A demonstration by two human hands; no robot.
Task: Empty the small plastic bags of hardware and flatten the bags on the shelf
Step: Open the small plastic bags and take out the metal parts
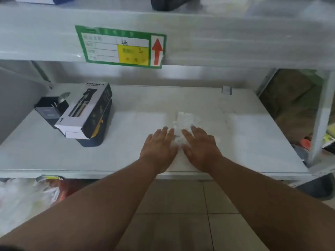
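We have both hands flat on the shelf (pixel 253 142), palms down, fingers straight and together – the left hand (pixel 159 147) and the right hand (pixel 201 147) sit side by side near the front edge. Neither grip is closed on anything; the fingers only press. The clear plastic bags (pixel 184 122) lie crumpled between and just beyond our fingertips, partly under the right hand, toward the middle of the shelf.

We judge this to be the flattening step. The risk is that the slick plastic slides on the smooth shelf instead of spreading, bunching ahead of our fingers or slipping off the front edge to the floor. Trapped air may puff a bag back up once we lift off. We cannot tell whether any hardware remains inside – a leftover screw could pierce the film or roll away. The boxes (pixel 87 113) at the left stand well apart, so a sideways sweep should miss them
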